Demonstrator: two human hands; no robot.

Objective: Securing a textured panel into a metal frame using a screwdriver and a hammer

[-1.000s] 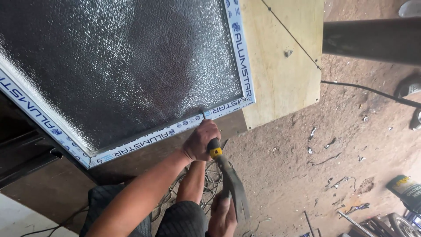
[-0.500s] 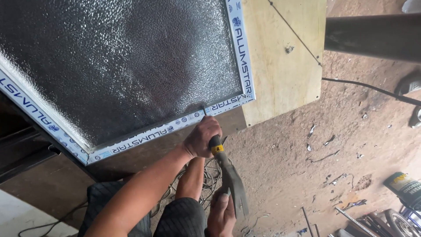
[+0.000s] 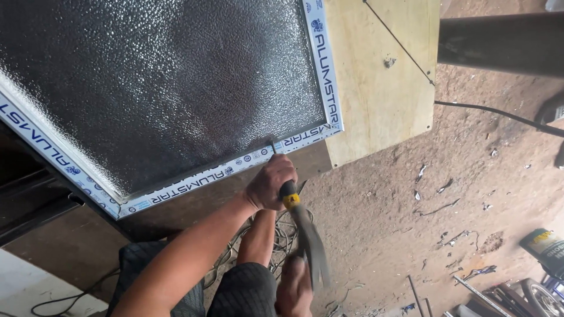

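Observation:
A patterned glass pane (image 3: 164, 82) lies in a metal frame (image 3: 194, 181) wrapped in white and blue protective film. My left hand (image 3: 269, 183) is at the frame's lower edge, shut on a chisel-like tool with a yellow and black handle (image 3: 289, 198). Its thin tip (image 3: 274, 150) touches the inner edge of the frame near the corner. Lower down, my right hand (image 3: 294, 287) grips a hammer (image 3: 312, 252), which is motion-blurred just below the tool's handle. My knee in dark trousers (image 3: 241, 290) is beside it.
The frame rests on a pale plywood board (image 3: 382, 88). A dark pipe (image 3: 499, 41) and a black cable (image 3: 499, 113) lie at the right. Metal scraps (image 3: 437, 188) litter the dirt floor. A tin (image 3: 546, 246) and rods sit at the lower right; tangled wire (image 3: 285, 229) lies underfoot.
My left hand stays at the frame's edge with the tool. The hammer stays blurred just below the tool's handle. The view has shifted slightly.

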